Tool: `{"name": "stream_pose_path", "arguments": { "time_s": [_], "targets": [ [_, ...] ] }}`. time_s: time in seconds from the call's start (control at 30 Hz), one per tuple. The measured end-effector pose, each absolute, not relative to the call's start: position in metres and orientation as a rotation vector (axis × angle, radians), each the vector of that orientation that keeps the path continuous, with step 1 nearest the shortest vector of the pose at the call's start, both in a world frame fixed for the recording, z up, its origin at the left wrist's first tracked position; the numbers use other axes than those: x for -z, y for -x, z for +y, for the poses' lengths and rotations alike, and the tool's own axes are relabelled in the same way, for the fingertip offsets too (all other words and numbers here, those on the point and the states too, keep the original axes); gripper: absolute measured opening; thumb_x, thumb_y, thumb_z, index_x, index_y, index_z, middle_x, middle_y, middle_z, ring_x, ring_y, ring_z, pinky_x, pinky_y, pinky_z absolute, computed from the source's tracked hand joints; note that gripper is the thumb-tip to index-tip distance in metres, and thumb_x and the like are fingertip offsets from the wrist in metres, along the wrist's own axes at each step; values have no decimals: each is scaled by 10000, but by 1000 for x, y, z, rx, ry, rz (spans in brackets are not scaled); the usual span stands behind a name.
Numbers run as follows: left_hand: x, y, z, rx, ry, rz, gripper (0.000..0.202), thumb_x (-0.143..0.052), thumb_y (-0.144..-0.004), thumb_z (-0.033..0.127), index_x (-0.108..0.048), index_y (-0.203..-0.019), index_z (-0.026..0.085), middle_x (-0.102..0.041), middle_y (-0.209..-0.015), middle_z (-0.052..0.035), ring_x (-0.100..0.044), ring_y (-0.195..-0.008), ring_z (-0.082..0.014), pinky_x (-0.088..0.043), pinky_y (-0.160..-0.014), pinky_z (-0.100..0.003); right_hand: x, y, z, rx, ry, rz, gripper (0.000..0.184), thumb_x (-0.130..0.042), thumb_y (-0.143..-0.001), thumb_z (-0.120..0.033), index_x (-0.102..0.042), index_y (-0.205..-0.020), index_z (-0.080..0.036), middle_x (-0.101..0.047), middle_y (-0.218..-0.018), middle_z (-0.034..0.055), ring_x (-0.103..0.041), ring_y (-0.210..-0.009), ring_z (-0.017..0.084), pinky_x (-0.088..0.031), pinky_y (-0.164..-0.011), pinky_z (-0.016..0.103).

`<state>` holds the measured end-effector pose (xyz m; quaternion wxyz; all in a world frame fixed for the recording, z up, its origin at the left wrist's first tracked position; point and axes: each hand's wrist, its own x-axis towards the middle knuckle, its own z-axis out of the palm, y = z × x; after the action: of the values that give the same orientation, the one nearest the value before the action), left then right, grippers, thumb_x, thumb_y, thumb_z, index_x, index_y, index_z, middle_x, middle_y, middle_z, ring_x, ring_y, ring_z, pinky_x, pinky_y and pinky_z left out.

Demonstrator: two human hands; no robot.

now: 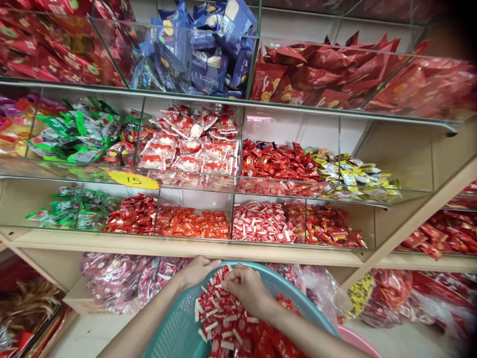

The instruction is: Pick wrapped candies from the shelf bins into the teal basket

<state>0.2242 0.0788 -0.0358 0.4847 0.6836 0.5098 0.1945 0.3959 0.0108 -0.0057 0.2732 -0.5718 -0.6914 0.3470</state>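
A teal plastic basket (169, 323) stands low in front of me, below the shelves. My left hand (197, 271) is closed on its far left rim, fingers lying along the edge. Inside is a heap of small red-and-white wrapped candies (218, 318), with plain red packets (274, 338) beside them on the right. Over the heap, my right hand (248, 291) has its fingers curled together in a pinch. Whatever lies between those fingertips is hidden. More of the same red-and-white candies (261, 221) fill a bottom shelf compartment just above the basket.
Clear dividers part the shelves' compartments of red, green-wrapped (80, 127) and yellow sweets (357, 171). Blue packets (210, 59) sit on the top shelf. A yellow price tag (132, 180) reads 15. Bagged sweets (112, 278) lie underneath, and a pink rim (357, 340) shows behind the basket.
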Motion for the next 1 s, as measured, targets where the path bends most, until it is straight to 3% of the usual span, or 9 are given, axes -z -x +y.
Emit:
{"name": "stream_pose_path", "arguments": {
  "time_s": [0.13,0.53,0.87,1.0],
  "targets": [
    [38,-223,80,-459,-1670,1254,578,-430,-651,733,-261,-481,208,-187,-482,80,-175,-491,-79,-150,-487,-242,7,-394,11,-889,1595,-1833,187,-568,-741,-293,-607,-586,-196,-566,-623,-48,-513,-685,117,-272,-728,264],
    [33,-225,77,-478,-1659,1240,557,-440,-652,711,-277,-479,207,-196,-492,78,-170,-503,-80,-154,-491,-242,9,-398,13,-735,1581,-1899,132,-552,-761,-237,-632,-658,-215,-582,-668,-30,-517,-738,143,-275,-713,274],
    [23,-228,73,-459,-1542,1210,588,-484,-608,724,-543,-520,145,-407,-462,54,-291,-483,-90,-240,-511,-234,-21,-422,22,-527,1429,-1916,169,-565,-804,-355,-627,-725,-219,-570,-750,3,-502,-782,163,-325,-702,280],
    [22,-226,72,-450,-1567,1233,597,-489,-621,713,-584,-550,128,-413,-459,51,-305,-488,-93,-252,-529,-234,-46,-463,43,-235,1398,-1987,205,-494,-852,-333,-610,-756,-194,-572,-796,34,-487,-786,174,-337,-698,290]
  ]
}}
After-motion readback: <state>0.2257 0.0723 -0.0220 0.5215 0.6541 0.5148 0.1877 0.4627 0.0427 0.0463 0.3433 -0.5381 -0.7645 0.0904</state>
